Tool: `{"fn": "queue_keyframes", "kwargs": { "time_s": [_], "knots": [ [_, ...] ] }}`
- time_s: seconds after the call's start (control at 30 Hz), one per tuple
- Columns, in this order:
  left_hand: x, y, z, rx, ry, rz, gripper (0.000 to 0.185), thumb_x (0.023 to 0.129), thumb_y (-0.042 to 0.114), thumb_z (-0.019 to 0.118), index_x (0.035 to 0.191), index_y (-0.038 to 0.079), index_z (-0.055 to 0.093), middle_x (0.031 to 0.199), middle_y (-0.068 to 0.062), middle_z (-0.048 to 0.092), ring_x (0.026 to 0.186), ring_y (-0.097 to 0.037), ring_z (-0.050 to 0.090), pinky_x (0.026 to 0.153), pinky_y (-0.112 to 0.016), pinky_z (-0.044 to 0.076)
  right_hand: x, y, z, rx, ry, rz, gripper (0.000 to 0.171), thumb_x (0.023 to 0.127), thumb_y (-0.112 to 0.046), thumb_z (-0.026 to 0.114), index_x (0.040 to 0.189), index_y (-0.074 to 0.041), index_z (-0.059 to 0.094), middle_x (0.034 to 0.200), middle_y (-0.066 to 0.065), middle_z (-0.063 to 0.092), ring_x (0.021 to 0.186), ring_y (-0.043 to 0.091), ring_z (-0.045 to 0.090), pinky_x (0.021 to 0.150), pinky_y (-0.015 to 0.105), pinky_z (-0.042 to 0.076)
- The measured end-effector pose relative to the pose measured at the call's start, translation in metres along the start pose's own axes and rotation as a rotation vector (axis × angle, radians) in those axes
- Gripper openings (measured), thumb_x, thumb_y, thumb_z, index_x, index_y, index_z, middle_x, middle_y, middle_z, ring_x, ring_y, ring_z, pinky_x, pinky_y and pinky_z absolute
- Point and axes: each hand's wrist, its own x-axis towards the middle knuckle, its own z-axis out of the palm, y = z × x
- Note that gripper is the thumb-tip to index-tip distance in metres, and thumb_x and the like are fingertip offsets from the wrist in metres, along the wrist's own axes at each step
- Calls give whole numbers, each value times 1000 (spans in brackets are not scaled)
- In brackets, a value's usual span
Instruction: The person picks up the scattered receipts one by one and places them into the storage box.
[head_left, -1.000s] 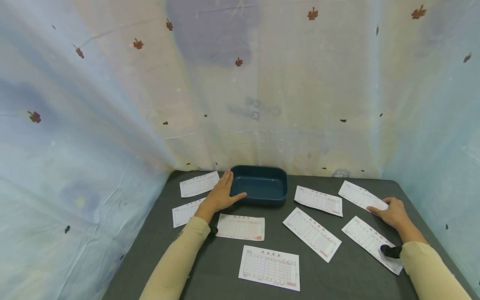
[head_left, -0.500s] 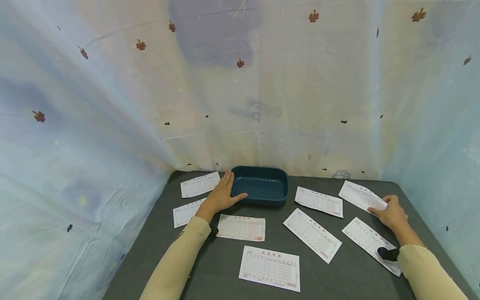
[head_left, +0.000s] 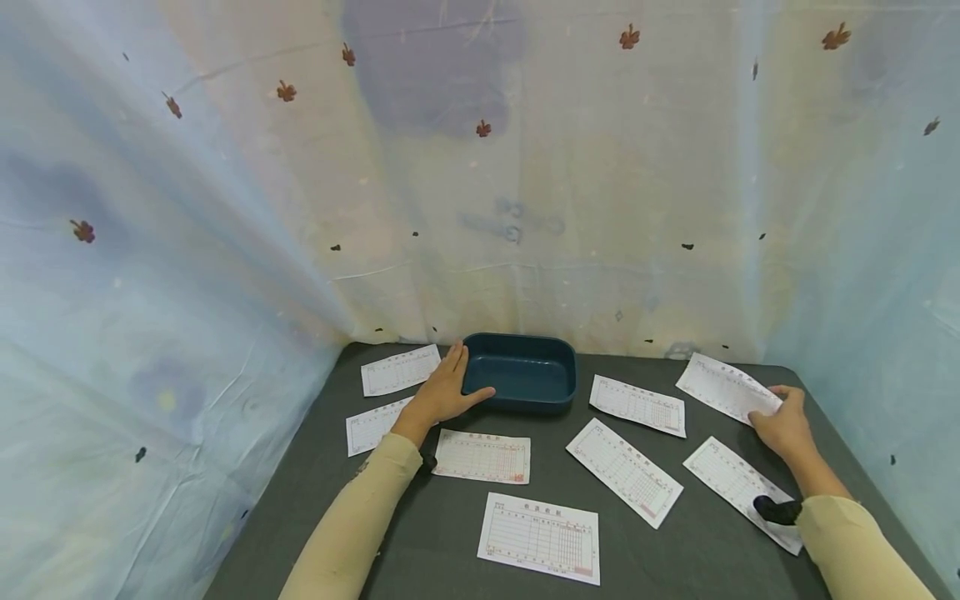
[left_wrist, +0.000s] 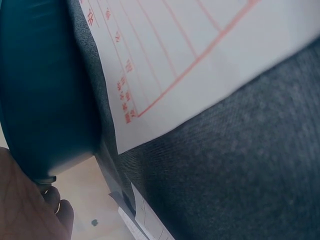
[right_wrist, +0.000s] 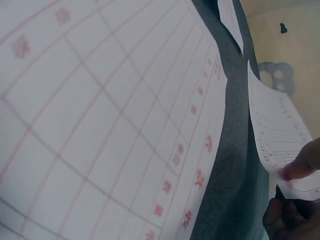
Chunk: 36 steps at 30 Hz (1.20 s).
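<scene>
My left hand (head_left: 444, 390) rests at the left end of a dark teal rectangular tray (head_left: 519, 407), fingers fairly straight along its rim and thumb at the front corner. Part of that hand (left_wrist: 30, 205) shows beside the tray's wall (left_wrist: 45, 90) in the left wrist view. At the far right, my right hand (head_left: 786, 425) pinches the near end of a white receipt slip (head_left: 723, 387) printed with a grid. Thumb and fingers hold that slip (right_wrist: 280, 135) in the right wrist view, where it bends and its held end is raised.
Under my right wrist lies another slip (head_left: 738, 483). More lie at centre right (head_left: 637, 403), nearby (head_left: 624, 472), front centre (head_left: 538, 537), before the tray (head_left: 482, 456), and left (head_left: 400, 370). My left forearm partly covers one slip (head_left: 372, 427). A patterned curtain (head_left: 517, 208) surrounds the dark table (head_left: 315, 517).
My right hand has taken hold of the far-right slip's end and raised it slightly, the slip shifting a little. My left hand has stayed at the tray.
</scene>
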Motion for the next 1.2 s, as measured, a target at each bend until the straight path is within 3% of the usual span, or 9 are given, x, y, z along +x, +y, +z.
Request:
{"fn": "queue_keyframes", "kwargs": {
  "time_s": [0.1, 0.2, 0.3, 0.47, 0.67, 0.77, 0.87, 1.07, 1.2],
  "knots": [
    [1, 0, 1, -3, 0, -1, 115, 100, 81, 48, 171, 2, 2, 180, -17, 0, 167, -32, 3, 132, -54, 18, -2, -2, 0, -2, 73, -40, 75, 103, -10, 55, 157, 15, 10, 143, 52, 41, 125, 62, 47, 98, 68, 41],
    [1, 0, 1, -5, -2, -2, 116, 100, 81, 48, 171, 3, 1, 181, -16, -1, 167, -31, 2, 133, -53, 17, -4, -5, 1, -7, 143, -59, 73, 107, -15, 58, 161, 14, 18, 140, 43, 57, 116, 51, 61, 80, 45, 50],
    [2, 0, 0, -12, -2, -4, 116, 100, 80, 49, 171, 2, 2, 181, -16, -1, 167, -31, 2, 133, -53, 16, -6, -9, 0, 8, 192, -45, 66, 109, -23, 62, 159, 10, 35, 139, 32, 63, 94, 22, 72, 64, 21, 45],
    [3, -2, 1, -6, -1, -6, 115, 100, 80, 49, 171, 3, 2, 181, -15, -2, 167, -29, 0, 133, -52, 17, -11, -14, 0, 50, 243, -85, 51, 108, -28, 65, 141, 9, 55, 132, 30, 66, 65, -23, 44, 55, 9, 41],
    [3, -4, 4, 5, -4, -8, 116, 100, 81, 47, 171, 3, 0, 181, -14, -5, 167, -28, -2, 133, -52, 17, -15, -20, 5, 77, 270, -166, 44, 109, -29, 65, 131, 8, 57, 109, 26, 78, 61, -18, 50, 53, 13, 43],
    [2, -4, 3, 1, 3, -2, 116, 100, 80, 48, 171, 2, 2, 180, -16, -3, 167, -30, 1, 133, -53, 17, -17, -25, 7, 93, 296, -201, 38, 109, -28, 66, 124, 5, 58, 79, -4, 79, 59, -12, 51, 53, 16, 41],
    [2, -4, 2, 4, 10, 2, 115, 100, 80, 49, 171, 1, 3, 180, -17, -1, 167, -32, 3, 133, -53, 17, -18, -31, 9, 119, 315, -251, 32, 108, -25, 66, 118, 4, 56, 65, -27, 61, 57, -5, 48, 52, 20, 37],
    [3, -3, 2, 9, 14, 9, 115, 100, 79, 49, 171, 1, 3, 180, -19, 1, 167, -33, 4, 133, -53, 18, -23, -48, 15, 148, 327, -327, 27, 107, -19, 69, 111, 6, 57, 68, -16, 64, 60, -3, 44, 52, 20, 35],
    [3, -3, 4, 5, 12, 10, 116, 100, 80, 49, 171, 1, 3, 180, -19, 0, 167, -33, 3, 132, -54, 19, -28, -57, 20, 189, 305, -350, 27, 107, -17, 69, 113, 7, 58, 68, -26, 59, 60, -3, 45, 51, 19, 35]
  ]
}}
